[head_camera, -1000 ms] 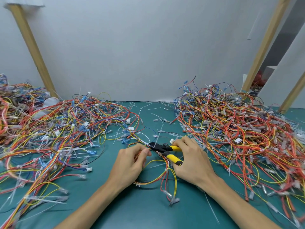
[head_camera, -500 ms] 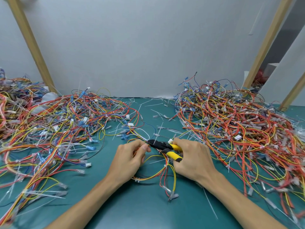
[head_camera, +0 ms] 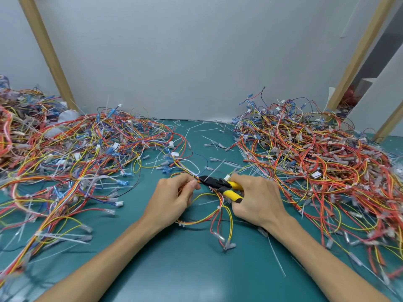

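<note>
Two hands work at centre frame, low over a teal-green table [head_camera: 196, 271]. Grip of the left hand [head_camera: 172, 200]: closed, thumb and fingertips pinching a thin bundle of red, yellow and orange wires [head_camera: 202, 219]. Grip of the right hand [head_camera: 259, 202]: closed round the yellow handles of small black-headed cutting pliers [head_camera: 218, 184]. The pliers' head points left, its tip at the wire bundle just beside the left thumb; whether the blades touch a wire cannot be told. From the pinch the bundle runs up and left toward the left heap. It also loops down between the two wrists and rests on the table. A large heap of tangled multicoloured wire harnesses [head_camera: 76, 153] fills the left of frame. A second, mostly red and orange heap [head_camera: 316, 171] fills the right. White cut cable-tie pieces [head_camera: 202, 129] lie scattered on the table between the heaps, upper centre. A pale grey wall panel [head_camera: 196, 62] stands behind, flanked by slanting wooden posts [head_camera: 46, 53].
</note>
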The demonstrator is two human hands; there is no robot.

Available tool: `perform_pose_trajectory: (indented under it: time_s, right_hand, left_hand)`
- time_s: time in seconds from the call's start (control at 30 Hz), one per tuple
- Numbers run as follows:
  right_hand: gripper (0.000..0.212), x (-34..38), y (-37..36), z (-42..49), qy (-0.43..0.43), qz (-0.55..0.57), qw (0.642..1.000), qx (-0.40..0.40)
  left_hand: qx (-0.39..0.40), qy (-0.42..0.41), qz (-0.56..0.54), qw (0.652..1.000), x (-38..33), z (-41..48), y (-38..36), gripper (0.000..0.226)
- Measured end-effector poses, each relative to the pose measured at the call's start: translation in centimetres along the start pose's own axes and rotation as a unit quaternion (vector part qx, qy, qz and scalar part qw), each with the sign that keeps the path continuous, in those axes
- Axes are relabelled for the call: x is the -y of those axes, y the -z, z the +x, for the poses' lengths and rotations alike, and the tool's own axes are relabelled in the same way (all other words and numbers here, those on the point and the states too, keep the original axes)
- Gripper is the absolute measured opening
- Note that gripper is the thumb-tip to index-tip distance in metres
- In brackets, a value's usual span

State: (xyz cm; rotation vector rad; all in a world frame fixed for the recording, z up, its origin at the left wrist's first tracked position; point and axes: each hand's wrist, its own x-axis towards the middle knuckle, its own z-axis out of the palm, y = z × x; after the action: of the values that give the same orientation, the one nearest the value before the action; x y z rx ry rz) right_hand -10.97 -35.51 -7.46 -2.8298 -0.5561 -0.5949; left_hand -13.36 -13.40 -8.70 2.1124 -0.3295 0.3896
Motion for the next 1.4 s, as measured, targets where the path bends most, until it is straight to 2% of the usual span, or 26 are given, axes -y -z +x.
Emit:
perform_pose_trajectory:
  time_s: [0.07, 0.17, 0.4, 0.63, 0.87, 1.0, 1.17, 1.3, 1.4]
  right_hand:
    - [0.024, -0.1, -0.4, -0.1, 0.007, -0.003, 1.0, 0.003]
    - [0.042, -0.3, -0.8, -0.2, 0.021, -0.003, 1.0, 0.008]
    - [0.053, 0.1, -0.5, -0.2, 0.022, 0.023, 0.999, 0.02]
    - [0.05, 0.3, -0.1, -0.4, 0.024, 0.034, 0.999, -0.013]
    - [0.047, 0.3, -0.7, -0.8, 0.039, -0.032, 0.994, -0.098]
    - [0.044, 0.2, -0.8, -0.6, 0.026, -0.035, 0.995, -0.095]
    - [0.019, 0.2, -1.0, 0.4, 0.005, -0.004, 0.998, -0.062]
    - [0.019, 0.2, -1.4, 1.2, -0.02, 0.0, 0.999, -0.051]
    - [0.021, 0.0, -1.6, 1.2, -0.006, -0.018, 0.999, -0.046]
  left_hand:
    - [0.006, 0.007, 0.003, 1.0, 0.0, 0.1, 0.0, 0.023]
    - [0.019, 0.019, -0.001, 1.0, 0.0, 0.1, 0.1, 0.021]
    - [0.02, 0.024, -0.012, 0.999, -0.3, -0.2, 0.5, 0.022]
    - [0.017, 0.02, -0.018, 0.999, 0.0, -0.2, 0.5, 0.021]
    - [0.026, 0.017, -0.02, 0.999, 0.2, 0.4, -0.2, 0.022]
    - [0.036, 0.027, -0.021, 0.999, 0.3, 1.2, -0.6, 0.025]
    - [0.043, 0.046, -0.041, 0.997, 0.6, 2.1, -0.9, 0.027]
    - [0.032, 0.057, -0.049, 0.997, 0.9, 3.1, -1.2, 0.026]
    - [0.03, 0.043, -0.052, 0.997, 1.2, 3.0, -1.2, 0.026]
